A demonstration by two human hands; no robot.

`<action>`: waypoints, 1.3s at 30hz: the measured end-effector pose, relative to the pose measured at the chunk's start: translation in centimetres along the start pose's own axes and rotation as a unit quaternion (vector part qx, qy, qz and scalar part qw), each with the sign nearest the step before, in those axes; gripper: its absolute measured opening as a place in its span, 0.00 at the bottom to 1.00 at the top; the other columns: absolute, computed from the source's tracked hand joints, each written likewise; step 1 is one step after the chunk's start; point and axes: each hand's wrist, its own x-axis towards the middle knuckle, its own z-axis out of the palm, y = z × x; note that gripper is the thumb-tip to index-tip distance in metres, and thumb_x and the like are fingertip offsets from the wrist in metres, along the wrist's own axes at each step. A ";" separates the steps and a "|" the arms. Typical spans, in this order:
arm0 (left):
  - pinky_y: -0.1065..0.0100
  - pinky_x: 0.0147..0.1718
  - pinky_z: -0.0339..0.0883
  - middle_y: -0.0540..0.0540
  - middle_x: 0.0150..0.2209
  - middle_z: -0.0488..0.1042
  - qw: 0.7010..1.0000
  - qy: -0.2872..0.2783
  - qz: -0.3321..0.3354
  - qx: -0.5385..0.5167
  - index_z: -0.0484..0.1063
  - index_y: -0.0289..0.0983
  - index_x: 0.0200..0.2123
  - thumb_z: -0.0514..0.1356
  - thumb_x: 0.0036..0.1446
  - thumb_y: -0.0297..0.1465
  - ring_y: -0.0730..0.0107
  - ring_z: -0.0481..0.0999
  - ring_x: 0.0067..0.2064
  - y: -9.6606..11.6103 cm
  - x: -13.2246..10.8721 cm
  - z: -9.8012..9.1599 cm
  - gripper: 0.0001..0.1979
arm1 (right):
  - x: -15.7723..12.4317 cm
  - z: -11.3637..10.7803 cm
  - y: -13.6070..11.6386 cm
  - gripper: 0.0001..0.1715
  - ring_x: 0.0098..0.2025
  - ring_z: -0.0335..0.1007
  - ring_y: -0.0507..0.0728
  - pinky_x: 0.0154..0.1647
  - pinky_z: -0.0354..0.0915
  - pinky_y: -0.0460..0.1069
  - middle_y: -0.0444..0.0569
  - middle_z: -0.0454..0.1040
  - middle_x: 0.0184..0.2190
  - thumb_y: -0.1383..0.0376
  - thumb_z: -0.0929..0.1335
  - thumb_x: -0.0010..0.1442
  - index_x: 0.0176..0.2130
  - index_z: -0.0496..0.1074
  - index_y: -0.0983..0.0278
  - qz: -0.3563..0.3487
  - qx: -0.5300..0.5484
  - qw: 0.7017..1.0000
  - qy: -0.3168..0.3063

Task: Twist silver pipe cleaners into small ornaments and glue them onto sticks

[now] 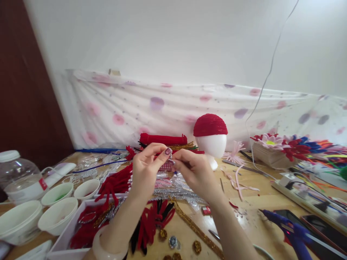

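Raised over the middle of the table, my left hand [148, 169] pinches a short silver tinsel pipe cleaner [171, 161] between thumb and fingertips. The fingers of my right hand [194, 172] are closed on the other side of the same piece, which looks bent into a small curl. Its exact shape is partly hidden by the fingertips. Beneath the hands lie silver tinsel stems [177, 193] and a bunch of red and black pipe cleaner loops [151, 222]. Small gold coils [197, 247] and a silver coil [172, 242] rest closer to me.
A white foam head [211, 144] wears a red cap [210, 125] behind my hands. At right lie a blue glue gun [287, 227], phones and a power strip [306, 196]. White bowls [58, 216], a plastic bottle [20, 177] and a white box [67, 236] stand left.
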 end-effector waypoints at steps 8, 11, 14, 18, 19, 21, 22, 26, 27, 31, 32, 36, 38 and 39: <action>0.65 0.39 0.69 0.48 0.32 0.77 0.998 -0.064 -0.014 0.015 0.78 0.38 0.29 0.65 0.56 0.31 0.67 0.76 0.36 0.1 0.8 -0.3 0.05 | -0.1 -2.0 0.0 0.10 0.27 0.66 0.50 0.28 0.60 0.46 0.43 0.75 0.25 0.69 0.65 0.64 0.33 0.76 0.64 0.026 -0.041 0.998 -0.051; 0.64 0.44 0.65 0.48 0.35 0.76 0.969 -0.178 0.067 0.155 0.77 0.38 0.30 0.64 0.56 0.24 0.66 0.74 0.41 1.8 1.4 -1.7 0.05 | -0.4 -3.8 0.0 0.11 0.27 0.65 0.50 0.28 0.58 0.46 0.43 0.75 0.26 0.70 0.65 0.63 0.32 0.77 0.65 0.020 -0.084 0.993 -0.077; 0.62 0.45 0.64 0.49 0.36 0.76 0.904 -0.285 0.116 0.296 0.73 0.39 0.32 0.60 0.58 0.21 0.66 0.73 0.41 3.1 1.2 -2.5 0.07 | -0.6 -4.3 -0.1 0.12 0.25 0.60 0.49 0.26 0.55 0.47 0.42 0.72 0.23 0.70 0.66 0.62 0.30 0.77 0.65 0.025 -0.113 0.986 -0.123; 0.60 0.47 0.63 0.51 0.33 0.77 0.858 -0.359 0.109 0.350 0.72 0.39 0.29 0.63 0.56 0.22 0.65 0.74 0.40 3.5 0.6 -2.4 0.07 | -0.9 -4.2 -0.3 0.13 0.25 0.60 0.49 0.27 0.54 0.48 0.43 0.72 0.23 0.72 0.65 0.59 0.28 0.76 0.65 0.016 -0.151 0.967 -0.202; 0.59 0.47 0.62 0.51 0.31 0.77 0.849 -0.370 0.113 0.360 0.73 0.39 0.28 0.64 0.55 0.22 0.65 0.74 0.39 3.5 0.6 -2.3 0.07 | -0.9 -4.2 -0.3 0.13 0.25 0.60 0.49 0.27 0.54 0.48 0.43 0.72 0.23 0.72 0.64 0.59 0.27 0.76 0.65 0.014 -0.158 0.964 -0.215; 0.57 0.50 0.61 0.52 0.29 0.76 0.845 -0.378 0.116 0.360 0.73 0.39 0.26 0.65 0.54 0.21 0.66 0.74 0.36 3.3 0.7 -2.3 0.09 | -0.9 -4.4 -0.1 0.13 0.25 0.59 0.49 0.27 0.53 0.48 0.42 0.70 0.21 0.73 0.64 0.59 0.26 0.74 0.64 0.013 -0.155 0.963 -0.222; 0.56 0.51 0.61 0.53 0.28 0.76 0.856 -0.373 0.111 0.341 0.73 0.39 0.25 0.64 0.55 0.21 0.66 0.74 0.36 3.1 0.9 -2.4 0.09 | -0.8 -4.5 0.0 0.13 0.24 0.57 0.49 0.26 0.52 0.47 0.41 0.68 0.20 0.72 0.64 0.60 0.25 0.73 0.64 0.011 -0.139 0.966 -0.218; 0.60 0.46 0.66 0.51 0.28 0.78 0.952 -0.262 0.061 0.148 0.77 0.40 0.24 0.65 0.55 0.23 0.68 0.76 0.33 2.3 1.5 -2.4 0.09 | -0.4 -3.9 0.2 0.14 0.23 0.55 0.48 0.23 0.52 0.46 0.39 0.64 0.20 0.66 0.65 0.66 0.28 0.71 0.64 0.011 -0.016 0.988 -0.152; 0.62 0.44 0.67 0.51 0.28 0.78 0.973 -0.205 0.045 0.093 0.78 0.40 0.24 0.66 0.54 0.24 0.68 0.76 0.33 2.1 1.5 -2.2 0.08 | -0.4 -3.3 0.2 0.15 0.23 0.56 0.48 0.23 0.53 0.46 0.39 0.64 0.20 0.65 0.64 0.67 0.28 0.70 0.63 0.016 0.011 0.991 -0.132; 0.70 0.35 0.68 0.52 0.27 0.77 0.999 0.004 -0.002 -0.053 0.79 0.41 0.25 0.70 0.53 0.29 0.72 0.75 0.32 1.3 0.4 -0.5 0.05 | -0.2 1.1 -0.4 0.19 0.22 0.60 0.49 0.25 0.58 0.46 0.39 0.66 0.19 0.63 0.63 0.69 0.26 0.63 0.61 0.036 0.108 0.992 -0.055; 0.71 0.30 0.67 0.53 0.27 0.77 0.997 0.030 -0.020 -0.067 0.79 0.42 0.27 0.68 0.56 0.31 0.73 0.74 0.28 1.1 0.1 0.0 0.06 | -0.1 2.2 -0.5 0.18 0.22 0.61 0.49 0.25 0.58 0.46 0.39 0.66 0.19 0.63 0.62 0.70 0.27 0.63 0.61 0.040 0.140 0.989 -0.036; 0.70 0.21 0.63 0.53 0.24 0.76 0.993 0.056 -0.081 -0.070 0.75 0.40 0.28 0.63 0.60 0.36 0.74 0.70 0.21 0.7 -0.4 0.8 0.09 | 0.2 3.7 0.0 0.16 0.23 0.62 0.50 0.25 0.60 0.46 0.39 0.65 0.21 0.62 0.61 0.69 0.29 0.63 0.61 0.047 0.183 0.982 -0.021; 0.69 0.29 0.67 0.52 0.26 0.77 0.995 0.044 -0.077 -0.046 0.76 0.39 0.28 0.66 0.56 0.35 0.72 0.74 0.27 0.6 0.1 0.3 0.07 | 0.4 2.5 0.6 0.12 0.26 0.62 0.50 0.27 0.60 0.46 0.41 0.67 0.24 0.63 0.63 0.68 0.31 0.66 0.61 0.048 0.127 0.991 -0.012; 0.69 0.33 0.68 0.52 0.27 0.77 0.997 0.034 -0.068 -0.028 0.76 0.39 0.28 0.68 0.54 0.34 0.71 0.75 0.30 0.6 0.5 -0.1 0.07 | 0.4 1.7 0.9 0.09 0.27 0.62 0.51 0.28 0.59 0.46 0.42 0.68 0.26 0.64 0.63 0.67 0.33 0.68 0.62 0.050 0.095 0.994 0.000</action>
